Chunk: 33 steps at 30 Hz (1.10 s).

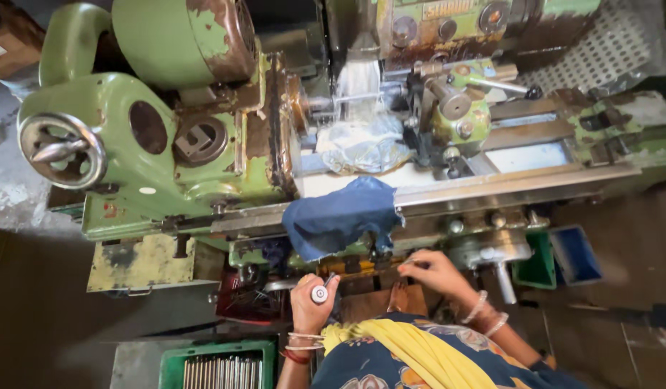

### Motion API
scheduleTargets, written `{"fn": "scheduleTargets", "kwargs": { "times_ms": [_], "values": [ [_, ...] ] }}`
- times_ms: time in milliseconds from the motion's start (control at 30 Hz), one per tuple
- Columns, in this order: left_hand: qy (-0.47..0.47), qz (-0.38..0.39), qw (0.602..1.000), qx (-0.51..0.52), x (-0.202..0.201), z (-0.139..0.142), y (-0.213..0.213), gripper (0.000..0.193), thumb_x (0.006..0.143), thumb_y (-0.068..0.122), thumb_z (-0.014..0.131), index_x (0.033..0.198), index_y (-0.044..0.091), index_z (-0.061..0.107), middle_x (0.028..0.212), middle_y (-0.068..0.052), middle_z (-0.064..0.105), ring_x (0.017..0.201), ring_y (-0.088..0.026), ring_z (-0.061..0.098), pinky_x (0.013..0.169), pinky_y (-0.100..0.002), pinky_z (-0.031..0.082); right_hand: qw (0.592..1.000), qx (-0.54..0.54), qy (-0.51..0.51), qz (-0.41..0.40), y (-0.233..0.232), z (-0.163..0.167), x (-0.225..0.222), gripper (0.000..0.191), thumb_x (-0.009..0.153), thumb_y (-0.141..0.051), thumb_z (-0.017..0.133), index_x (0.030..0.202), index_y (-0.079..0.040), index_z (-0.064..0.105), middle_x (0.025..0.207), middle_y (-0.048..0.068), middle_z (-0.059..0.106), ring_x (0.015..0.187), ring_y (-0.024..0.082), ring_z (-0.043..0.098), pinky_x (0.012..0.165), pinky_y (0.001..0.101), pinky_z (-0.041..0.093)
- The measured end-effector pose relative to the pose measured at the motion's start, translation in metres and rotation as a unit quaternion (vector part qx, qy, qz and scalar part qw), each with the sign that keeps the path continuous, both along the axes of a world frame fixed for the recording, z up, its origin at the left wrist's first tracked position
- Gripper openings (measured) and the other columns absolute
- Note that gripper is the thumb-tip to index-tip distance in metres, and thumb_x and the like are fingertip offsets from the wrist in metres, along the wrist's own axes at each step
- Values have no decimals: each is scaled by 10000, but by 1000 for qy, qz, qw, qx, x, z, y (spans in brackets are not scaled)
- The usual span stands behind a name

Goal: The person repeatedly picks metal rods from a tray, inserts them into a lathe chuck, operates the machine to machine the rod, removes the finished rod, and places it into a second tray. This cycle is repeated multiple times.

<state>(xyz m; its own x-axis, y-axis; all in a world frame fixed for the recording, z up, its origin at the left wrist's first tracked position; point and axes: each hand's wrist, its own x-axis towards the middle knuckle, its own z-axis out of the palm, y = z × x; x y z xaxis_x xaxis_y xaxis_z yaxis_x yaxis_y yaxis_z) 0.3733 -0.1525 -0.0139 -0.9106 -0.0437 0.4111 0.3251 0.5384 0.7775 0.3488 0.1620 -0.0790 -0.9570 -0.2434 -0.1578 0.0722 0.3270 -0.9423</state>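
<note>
At the front of the worn green metal lathe (167, 144), low by the apron, the left hand (313, 301) is clenched around a round silver-capped lever knob (319, 293), its grip full and firm. The right hand (435, 272) pinches at a small dark control (391, 268) just beside it; whether those fingers are fully closed cannot be told. Above them a blue cloth (342, 216) drapes over the bed rail. Further up, a thin metal bar (347, 101) sits in the spindle with whitish coolant around it, the tool post (455, 108) near, so machining looks under way, not finished. A green crate of metal rods (219, 367) waits below.
</note>
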Motion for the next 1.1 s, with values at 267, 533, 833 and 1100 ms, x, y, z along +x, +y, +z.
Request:
{"fn": "scheduleTargets", "kwargs": {
  "times_ms": [267, 533, 833, 1100],
  "values": [
    [240, -151, 959, -17, -211, 132, 55, 420, 1072, 339, 602, 721, 127, 694, 659, -13, 662, 617, -191, 649, 623, -372, 492, 859, 131, 464, -172, 156, 168, -155, 139, 1133, -4, 454, 1086, -9, 585, 1135, 158, 704, 1032, 224, 676, 930, 328, 529],
    [-294, -49, 722, 625, -415, 85, 186, 387, 840, 417, 796, 1031, 116, 646, 873, -108, 592, 736, -219, 585, 571, -347, 492, 806, 445, 333, -204, 214, 178, -280, 159, 1112, -157, 573, 1156, -35, 665, 1049, 293, 640, 988, 514, 607, 843, 607, 482],
    [-247, 226, 794, 507, -433, 49, 232, 528, 875, 289, 537, 1261, -65, 600, 1389, -304, 544, 1232, -412, 582, 973, -478, 505, 812, 448, 237, -289, 222, 139, -298, 214, 1059, -216, 569, 1202, -79, 650, 1158, 282, 605, 1047, 508, 601, 855, 607, 483],
    [-202, 281, 839, 420, -449, 34, 224, 533, 955, 355, 539, 1182, -118, 635, 1329, -372, 584, 1271, -480, 533, 1046, -495, 432, 821, 445, 200, -296, 228, 128, -301, 243, 1107, -262, 538, 1209, -65, 637, 1160, 296, 614, 1013, 537, 603, 844, 625, 468]
  ]
}}
